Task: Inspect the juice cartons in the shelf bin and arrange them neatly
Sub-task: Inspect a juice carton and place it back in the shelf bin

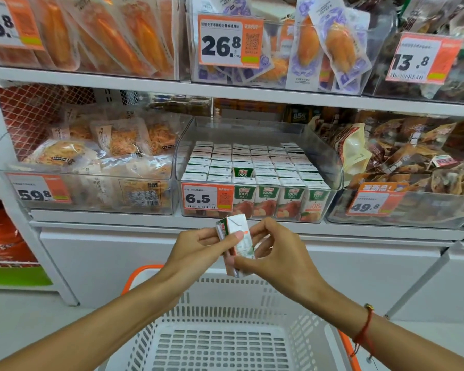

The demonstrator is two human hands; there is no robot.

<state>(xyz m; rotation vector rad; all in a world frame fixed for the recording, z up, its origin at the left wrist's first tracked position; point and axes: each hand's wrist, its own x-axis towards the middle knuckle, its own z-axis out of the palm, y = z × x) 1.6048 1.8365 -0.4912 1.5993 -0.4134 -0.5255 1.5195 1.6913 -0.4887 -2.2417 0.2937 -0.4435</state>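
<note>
White slotted plastic basket (225, 341) with orange handle below forearms. Clear plastic shelf bin (330, 167) holds packed rows of small green-white juice cartons (268, 175), one gap in third column. Left hand (196, 247) and right hand (276, 253) both pinch single tilted white-green juice carton (237, 245) in front of bin, above basket.

shop aisle: price tags (230, 41) hanging on snack-filled shelf bins (257, 183), white shopping basket (225, 330) sitting below.
</note>
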